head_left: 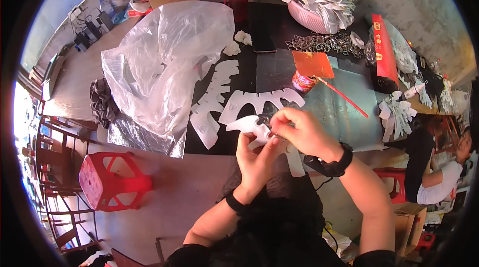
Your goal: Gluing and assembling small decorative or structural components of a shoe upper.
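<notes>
Both hands pinch a white cutout.

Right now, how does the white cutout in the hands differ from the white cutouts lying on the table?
The held cutout is gripped off the table by the left hand and right hand; the table cutouts lie flat and untouched on the dark tabletop. The held cutout is partly hidden by fingers, with a small dark piece at its edge; the table cutouts show their whole scalloped outlines. Both are thin, white and flat.
</notes>
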{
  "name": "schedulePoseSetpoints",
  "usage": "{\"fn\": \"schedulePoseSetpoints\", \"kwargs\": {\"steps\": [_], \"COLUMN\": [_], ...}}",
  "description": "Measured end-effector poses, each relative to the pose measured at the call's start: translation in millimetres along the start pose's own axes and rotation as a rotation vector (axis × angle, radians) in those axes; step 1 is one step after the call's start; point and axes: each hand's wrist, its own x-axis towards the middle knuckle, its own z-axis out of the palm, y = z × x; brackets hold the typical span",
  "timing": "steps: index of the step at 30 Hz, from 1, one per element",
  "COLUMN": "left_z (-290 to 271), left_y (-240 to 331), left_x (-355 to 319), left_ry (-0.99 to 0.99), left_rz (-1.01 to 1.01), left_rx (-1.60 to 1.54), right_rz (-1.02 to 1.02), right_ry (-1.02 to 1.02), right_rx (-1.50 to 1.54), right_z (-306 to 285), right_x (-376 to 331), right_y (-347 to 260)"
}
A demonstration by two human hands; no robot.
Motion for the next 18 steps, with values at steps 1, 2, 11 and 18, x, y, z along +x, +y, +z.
{"fn": "schedulePoseSetpoints", "kwargs": {"steps": [1, 2, 11, 18], "left_z": [0, 3, -3, 2], "left_y": [2, 6, 8, 1], "left_x": [1, 3, -4, -9], "left_ry": [0.002, 0.000, -0.041, -0.240], "left_rz": [-0.082, -0.114, -0.356, -0.362], "left_rx": [-0.065, -0.208, -0.514, -0.314], "right_rz": [-0.037, -0.048, 0.167, 0.100], "right_ry": [0.016, 0.086, 0.016, 0.048], "right_rx": [0.045, 0.194, 0.201, 0.208], "right_z": [-6, -12, -19, -19], "right_x": [-2, -6, -37, -42], "right_y": [2, 7, 17, 14]}}
